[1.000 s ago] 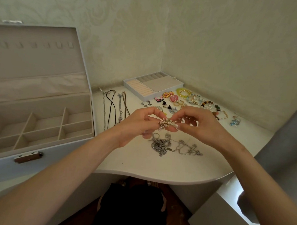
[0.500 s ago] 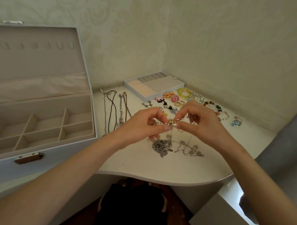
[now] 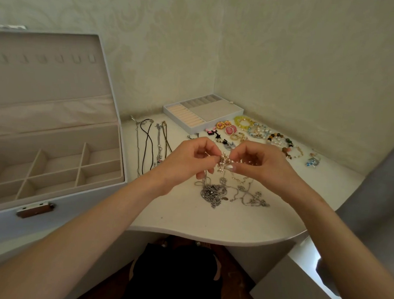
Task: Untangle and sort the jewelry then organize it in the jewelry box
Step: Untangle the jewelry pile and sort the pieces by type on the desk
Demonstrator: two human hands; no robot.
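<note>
**Both hands pinch a pearl-studded knot of chain above the table**

The left hand [image 3: 186, 162] and right hand [image 3: 263, 168] meet fingertip to fingertip, each clamped on the pearl knot [image 3: 223, 161], held over the table [image 3: 188, 221]. The knot's long axis runs roughly upright, and thin chains trail from it toward 6 o'clock into the silver tangle [image 3: 214, 192] lying on the table. The open jewelry box [image 3: 76, 212] sits at 9 o'clock, straightened necklaces [image 3: 151, 142] at 10 o'clock, the ring tray [image 3: 183, 124] at 12 o'clock and the bracelets [image 3: 260, 131] at 1 o'clock. Half a second earlier the pearls lay more crosswise between the fingers; the hands are in the same spot.
</note>
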